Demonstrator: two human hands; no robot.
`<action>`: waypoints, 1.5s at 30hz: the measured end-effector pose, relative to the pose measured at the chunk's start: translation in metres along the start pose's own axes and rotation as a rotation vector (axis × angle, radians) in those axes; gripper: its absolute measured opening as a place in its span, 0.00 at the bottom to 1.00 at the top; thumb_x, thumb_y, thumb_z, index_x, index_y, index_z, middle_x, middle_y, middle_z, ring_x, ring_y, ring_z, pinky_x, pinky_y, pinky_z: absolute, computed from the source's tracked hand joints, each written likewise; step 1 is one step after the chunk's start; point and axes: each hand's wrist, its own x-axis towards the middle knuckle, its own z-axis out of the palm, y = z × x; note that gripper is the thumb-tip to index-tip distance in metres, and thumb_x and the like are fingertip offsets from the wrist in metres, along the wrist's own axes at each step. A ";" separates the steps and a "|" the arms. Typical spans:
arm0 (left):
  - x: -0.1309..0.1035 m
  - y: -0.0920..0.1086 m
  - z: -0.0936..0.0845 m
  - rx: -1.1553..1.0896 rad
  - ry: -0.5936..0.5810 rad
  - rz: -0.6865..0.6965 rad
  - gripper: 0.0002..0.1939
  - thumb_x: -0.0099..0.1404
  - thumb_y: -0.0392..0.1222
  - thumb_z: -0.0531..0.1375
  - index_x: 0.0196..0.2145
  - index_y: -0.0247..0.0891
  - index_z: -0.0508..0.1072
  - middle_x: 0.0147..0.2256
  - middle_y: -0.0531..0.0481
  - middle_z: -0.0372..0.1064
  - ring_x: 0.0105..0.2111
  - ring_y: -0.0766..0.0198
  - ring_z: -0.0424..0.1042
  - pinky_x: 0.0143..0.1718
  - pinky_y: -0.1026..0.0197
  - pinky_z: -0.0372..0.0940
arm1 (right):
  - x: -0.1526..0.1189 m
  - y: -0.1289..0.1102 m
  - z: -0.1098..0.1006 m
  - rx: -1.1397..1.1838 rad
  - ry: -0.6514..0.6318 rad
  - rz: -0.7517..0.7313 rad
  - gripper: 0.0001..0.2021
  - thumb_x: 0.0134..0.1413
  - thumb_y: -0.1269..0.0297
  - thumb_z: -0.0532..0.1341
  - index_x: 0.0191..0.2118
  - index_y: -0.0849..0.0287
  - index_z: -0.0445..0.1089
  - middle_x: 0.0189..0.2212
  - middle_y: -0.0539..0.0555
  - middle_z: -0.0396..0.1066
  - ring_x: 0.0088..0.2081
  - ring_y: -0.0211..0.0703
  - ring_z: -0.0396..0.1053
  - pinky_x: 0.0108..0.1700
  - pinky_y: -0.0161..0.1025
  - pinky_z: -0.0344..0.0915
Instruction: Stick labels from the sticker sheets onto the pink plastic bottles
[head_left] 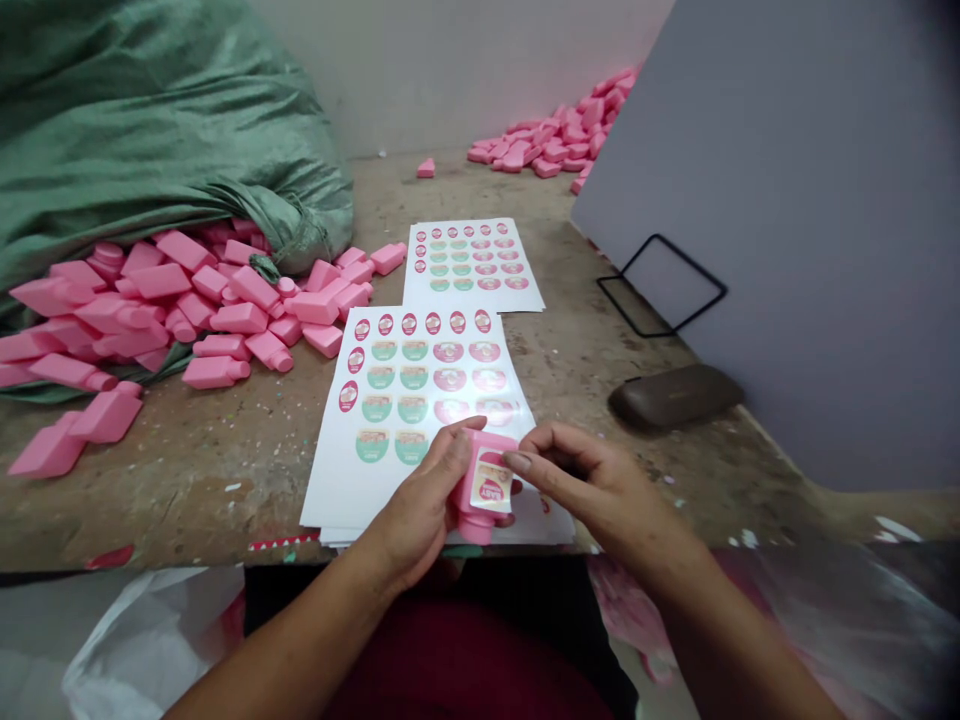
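My left hand (420, 505) is wrapped round a small pink plastic bottle (477, 527), its neck pointing toward me. On the bottle's upward face lies a label (490, 486) with a pink and cream print. My right hand (600, 480) is at the bottle's right side, thumb and forefinger closed at the label's upper right corner. Whether that corner is stuck down cannot be made out. Beneath both hands is a stack of sticker sheets (337, 500) with rows of pink and green labels, partly covered by my hands and the bottle.
A second stack of sticker sheets (420, 295) lies behind. Many pink bottles (240, 318) spill from a green sack (172, 130) at left; another bottle pile (555, 145) is at the back. On the right are a brown case (675, 395), a black wire frame (645, 330) and a grey panel (810, 230).
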 end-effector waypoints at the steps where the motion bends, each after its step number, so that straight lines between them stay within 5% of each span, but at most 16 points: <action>1: -0.001 0.000 0.000 0.015 0.000 -0.003 0.26 0.63 0.56 0.65 0.55 0.44 0.70 0.50 0.43 0.70 0.44 0.56 0.74 0.36 0.58 0.72 | 0.000 0.001 0.001 -0.015 0.003 -0.005 0.17 0.53 0.48 0.64 0.24 0.56 0.68 0.19 0.47 0.65 0.23 0.37 0.61 0.26 0.35 0.58; 6: -0.005 0.001 0.002 0.101 0.022 -0.010 0.32 0.57 0.44 0.70 0.57 0.45 0.66 0.49 0.46 0.69 0.44 0.59 0.72 0.40 0.57 0.72 | -0.005 0.004 0.003 -0.175 0.062 -0.049 0.15 0.57 0.49 0.62 0.26 0.55 0.70 0.21 0.48 0.69 0.25 0.40 0.65 0.29 0.37 0.59; 12: -0.009 0.001 0.006 0.080 -0.011 -0.067 0.26 0.56 0.39 0.69 0.51 0.37 0.66 0.47 0.42 0.70 0.38 0.61 0.74 0.31 0.63 0.71 | -0.010 0.008 0.001 -0.421 0.389 -0.133 0.14 0.56 0.49 0.61 0.29 0.53 0.72 0.21 0.50 0.70 0.24 0.42 0.63 0.32 0.41 0.56; 18: -0.015 0.002 0.003 0.100 -0.054 -0.060 0.28 0.52 0.32 0.69 0.49 0.38 0.66 0.42 0.48 0.68 0.36 0.66 0.73 0.32 0.66 0.71 | -0.006 0.012 0.019 -0.105 0.215 -0.071 0.17 0.47 0.51 0.68 0.39 0.53 0.68 0.25 0.46 0.66 0.27 0.41 0.64 0.31 0.39 0.59; 24: -0.025 0.007 -0.012 0.096 -0.031 -0.132 0.39 0.47 0.30 0.71 0.55 0.40 0.62 0.48 0.42 0.69 0.42 0.60 0.75 0.36 0.63 0.72 | 0.005 0.016 0.029 0.015 0.280 -0.095 0.15 0.47 0.53 0.67 0.37 0.54 0.67 0.26 0.46 0.67 0.29 0.40 0.64 0.32 0.38 0.60; 29: -0.071 0.031 -0.067 0.252 0.059 -0.118 0.36 0.54 0.45 0.71 0.58 0.41 0.63 0.50 0.39 0.72 0.42 0.57 0.77 0.37 0.61 0.72 | 0.010 0.025 0.036 -0.037 0.264 -0.099 0.13 0.47 0.52 0.67 0.35 0.53 0.69 0.25 0.46 0.68 0.27 0.39 0.64 0.30 0.36 0.59; 34: -0.175 0.067 -0.155 0.977 0.308 -0.249 0.32 0.53 0.52 0.70 0.55 0.48 0.73 0.49 0.48 0.77 0.50 0.50 0.75 0.49 0.57 0.70 | 0.011 0.035 0.040 -0.216 0.160 -0.098 0.16 0.51 0.45 0.64 0.37 0.54 0.72 0.28 0.49 0.73 0.29 0.42 0.69 0.29 0.37 0.62; 37: -0.207 0.078 -0.180 1.189 0.460 -0.219 0.32 0.49 0.53 0.72 0.53 0.49 0.77 0.52 0.47 0.76 0.55 0.47 0.72 0.55 0.54 0.67 | 0.007 0.034 0.046 -0.380 0.058 -0.187 0.15 0.54 0.47 0.62 0.37 0.53 0.73 0.30 0.50 0.76 0.30 0.44 0.72 0.32 0.38 0.66; 40: -0.195 0.081 -0.172 1.160 0.562 -0.157 0.29 0.56 0.57 0.66 0.54 0.44 0.75 0.50 0.44 0.77 0.52 0.49 0.74 0.53 0.53 0.69 | -0.002 0.031 0.056 -0.563 -0.034 -0.407 0.11 0.60 0.53 0.59 0.34 0.53 0.73 0.32 0.52 0.77 0.31 0.44 0.75 0.33 0.38 0.69; 45: -0.130 0.075 -0.141 1.055 0.531 0.147 0.27 0.59 0.54 0.62 0.53 0.37 0.72 0.47 0.42 0.75 0.45 0.55 0.75 0.49 0.54 0.69 | -0.012 0.043 0.060 -0.891 -0.043 -0.753 0.13 0.64 0.62 0.54 0.46 0.52 0.74 0.46 0.58 0.76 0.29 0.46 0.76 0.28 0.41 0.71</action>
